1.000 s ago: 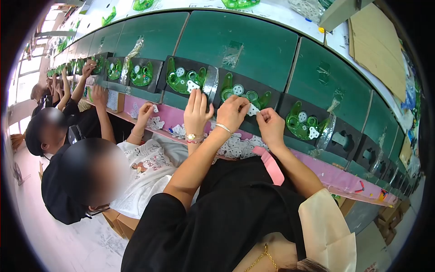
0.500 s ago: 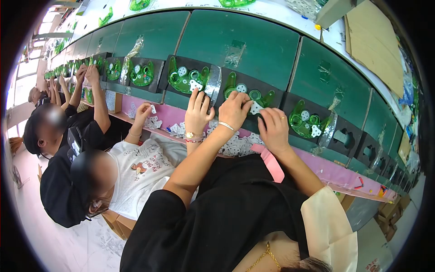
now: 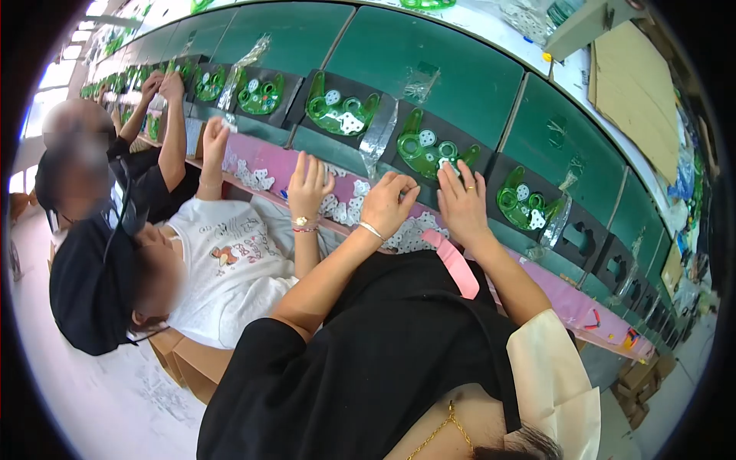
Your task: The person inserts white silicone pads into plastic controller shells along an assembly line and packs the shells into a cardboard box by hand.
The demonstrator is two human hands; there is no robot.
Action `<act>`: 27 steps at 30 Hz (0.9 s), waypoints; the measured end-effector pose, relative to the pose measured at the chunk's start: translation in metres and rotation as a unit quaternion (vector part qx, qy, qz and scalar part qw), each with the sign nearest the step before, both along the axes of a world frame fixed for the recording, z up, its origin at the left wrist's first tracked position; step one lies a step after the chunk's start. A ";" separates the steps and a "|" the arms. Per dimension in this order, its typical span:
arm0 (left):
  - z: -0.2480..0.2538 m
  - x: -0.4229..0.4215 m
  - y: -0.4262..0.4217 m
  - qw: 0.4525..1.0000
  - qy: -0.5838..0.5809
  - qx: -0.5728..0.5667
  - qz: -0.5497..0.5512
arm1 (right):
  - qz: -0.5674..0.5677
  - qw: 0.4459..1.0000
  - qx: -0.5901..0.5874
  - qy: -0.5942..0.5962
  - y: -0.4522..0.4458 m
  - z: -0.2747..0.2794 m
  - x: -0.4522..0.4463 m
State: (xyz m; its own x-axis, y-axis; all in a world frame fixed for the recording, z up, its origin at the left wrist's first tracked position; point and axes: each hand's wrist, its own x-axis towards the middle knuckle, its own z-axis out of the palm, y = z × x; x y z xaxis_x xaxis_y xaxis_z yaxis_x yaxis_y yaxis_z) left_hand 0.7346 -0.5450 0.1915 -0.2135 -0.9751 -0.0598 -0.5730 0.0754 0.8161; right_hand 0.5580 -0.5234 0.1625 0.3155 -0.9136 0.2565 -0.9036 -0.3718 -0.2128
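Note:
In the head view my left hand [image 3: 389, 205], with a bracelet at the wrist, hovers over the near edge of the work line. Its fingers are curled together, and anything between them is hidden. My right hand [image 3: 463, 196] has its fingers spread, fingertips at a white rubber pad [image 3: 444, 163] in a green translucent gamepad shell [image 3: 419, 158]. That shell rests in a black fixture, and my fingers partly cover the pad. Below my left hand lie many loose white pads [image 3: 410, 232].
A neighbour's hand [image 3: 310, 187] is left of mine, near another gamepad shell [image 3: 337, 107]. To the right sits a further shell [image 3: 529, 201] with a pad in it. A pink strip [image 3: 452, 264] hangs by my lap. Cardboard [image 3: 636, 100] lies at upper right.
My left hand has drawn back from the shell, while my right hand's fingers have moved onto the white pad there. The neighbour's hands have pulled away from their shell. The view has shifted slightly.

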 end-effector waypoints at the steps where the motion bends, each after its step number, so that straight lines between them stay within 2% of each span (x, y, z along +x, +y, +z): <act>1: 0.001 0.002 0.004 1.000 0.002 -0.007 0.004 | -0.002 1.000 0.009 -0.029 0.000 0.003 -0.004; 9: -0.002 0.017 0.026 0.999 0.018 -0.038 0.021 | 0.023 0.998 0.000 0.065 0.012 0.006 -0.016; 27: -0.004 0.046 0.032 0.999 0.016 -0.035 0.010 | -0.013 0.995 -0.043 0.091 -0.003 0.007 0.000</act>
